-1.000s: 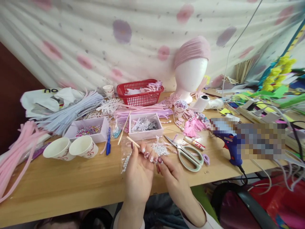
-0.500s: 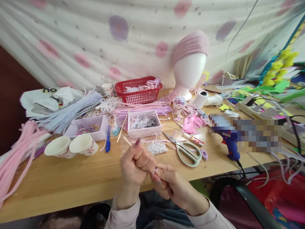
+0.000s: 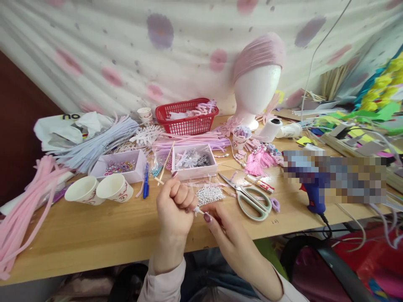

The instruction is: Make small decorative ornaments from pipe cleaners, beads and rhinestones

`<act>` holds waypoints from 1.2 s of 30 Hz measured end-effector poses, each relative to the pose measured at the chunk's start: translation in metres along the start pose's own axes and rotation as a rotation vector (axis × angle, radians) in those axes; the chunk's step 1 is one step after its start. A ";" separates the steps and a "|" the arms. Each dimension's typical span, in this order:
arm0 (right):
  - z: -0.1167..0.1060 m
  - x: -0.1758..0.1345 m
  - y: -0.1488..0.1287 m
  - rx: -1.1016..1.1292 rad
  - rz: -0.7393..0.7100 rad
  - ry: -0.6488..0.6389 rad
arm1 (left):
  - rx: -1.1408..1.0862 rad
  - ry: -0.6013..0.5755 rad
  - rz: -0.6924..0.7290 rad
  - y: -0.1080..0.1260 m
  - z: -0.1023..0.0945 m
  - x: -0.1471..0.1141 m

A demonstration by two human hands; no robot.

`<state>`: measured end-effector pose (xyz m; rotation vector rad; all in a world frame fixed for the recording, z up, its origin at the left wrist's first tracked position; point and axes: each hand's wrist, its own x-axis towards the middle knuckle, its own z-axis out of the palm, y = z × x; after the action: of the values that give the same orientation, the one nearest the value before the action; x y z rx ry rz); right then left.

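My left hand (image 3: 176, 201) is closed in a fist around a thin wooden stick (image 3: 159, 180), one end of which sticks out past the thumb. From the other side of the fist the stick's far end shows, with a small bit of lilac material (image 3: 197, 209) on it. My right hand (image 3: 231, 237) holds that far end between thumb and index finger. Behind my hands lies a clear bag of white pearl beads (image 3: 210, 196). Scissors (image 3: 250, 201) with pale green handles rest to the right of the bag.
White boxes hold beads (image 3: 121, 167) and small findings (image 3: 193, 159). Two paper cups (image 3: 115, 188) stand left, near pink chenille stems (image 3: 28, 209). A red basket (image 3: 187, 119) and a foam head (image 3: 258, 88) are behind. A blue glue gun (image 3: 315, 195) lies right.
My right hand has loosened from its tight grip against the left fist and shifted slightly right. The lilac bit and stick end now show between the hands. The view has shifted slightly.
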<state>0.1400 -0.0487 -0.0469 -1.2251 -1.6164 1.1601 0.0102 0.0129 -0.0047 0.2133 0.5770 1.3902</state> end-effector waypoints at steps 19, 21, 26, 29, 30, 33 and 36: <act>0.000 0.000 -0.003 -0.323 -0.053 -0.037 | -0.027 -0.048 0.066 -0.017 0.000 -0.019; 0.000 0.001 0.004 -0.348 -0.094 -0.013 | -0.035 -0.017 0.078 -0.020 0.002 -0.021; -0.005 0.001 0.015 -0.454 -0.154 0.139 | -0.020 0.142 0.129 -0.030 -0.007 -0.020; -0.004 0.002 0.020 -0.428 -0.136 0.189 | 0.004 0.165 0.069 -0.043 -0.027 -0.018; -0.002 0.002 0.022 -0.408 -0.137 0.195 | 0.020 0.145 0.065 -0.048 -0.035 -0.018; 0.003 0.007 0.032 -0.323 -0.171 0.182 | 0.091 0.129 0.094 -0.060 -0.053 -0.014; 0.008 0.012 0.042 -0.275 -0.195 0.170 | 0.120 0.136 0.161 -0.065 -0.057 -0.011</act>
<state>0.1409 -0.0336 -0.0885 -1.2660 -1.7602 0.7107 0.0371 -0.0207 -0.0808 0.2680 0.7713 1.5354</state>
